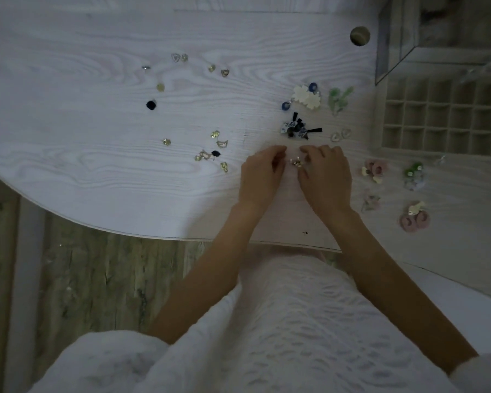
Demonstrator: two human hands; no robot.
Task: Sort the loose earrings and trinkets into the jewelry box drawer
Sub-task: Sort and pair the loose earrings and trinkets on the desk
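Note:
Both hands rest on the white table near its front edge. My left hand (pixel 262 171) and my right hand (pixel 325 173) have curled fingers that meet around a small gold earring (pixel 296 163) lying between them. Whether either hand pinches it I cannot tell. The jewelry box drawer (pixel 445 114), a grid of small compartments, stands pulled out at the right. Loose gold and silver earrings (pixel 219 143) lie scattered to the left. Blue, black and white pieces (pixel 295 127) sit just beyond the hands.
Pink and green flower earrings (pixel 374 170) lie grouped at the right, below the drawer. The jewelry box body (pixel 437 29) stands at the back right. A round cable hole (pixel 360 36) is in the table top. The curved table edge (pixel 153 236) runs close to my body.

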